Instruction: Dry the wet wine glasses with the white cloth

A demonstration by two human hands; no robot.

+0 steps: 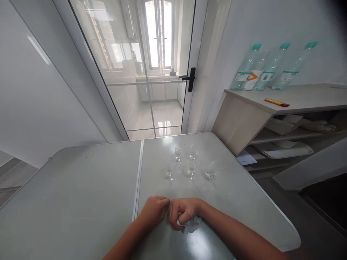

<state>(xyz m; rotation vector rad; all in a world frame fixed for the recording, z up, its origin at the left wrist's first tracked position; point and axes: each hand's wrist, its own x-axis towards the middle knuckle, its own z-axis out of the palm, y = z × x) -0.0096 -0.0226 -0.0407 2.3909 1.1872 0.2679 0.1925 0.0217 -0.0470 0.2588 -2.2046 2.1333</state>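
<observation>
My left hand [155,210] is closed in a fist at the front of the table, its palm side hidden from me. Right beside it, knuckles nearly touching, my right hand [185,210] is curled round a crumpled white tissue [193,225]. Part of the tissue hangs out below the fingers. Beyond both hands stand several small clear stemmed glasses: a front left glass [170,173], a front middle glass [191,172], a back left glass [179,154], a back right glass [193,154] and a glass at the right [210,176], which appears to lean outward.
The grey table [89,184] has a pale seam strip [138,169] across it. A glass door [159,90] with a black handle [191,79] stands behind. On the right, a shelf unit [241,119] carries several plastic bottles [267,77] and a yellow-red cutter [277,102].
</observation>
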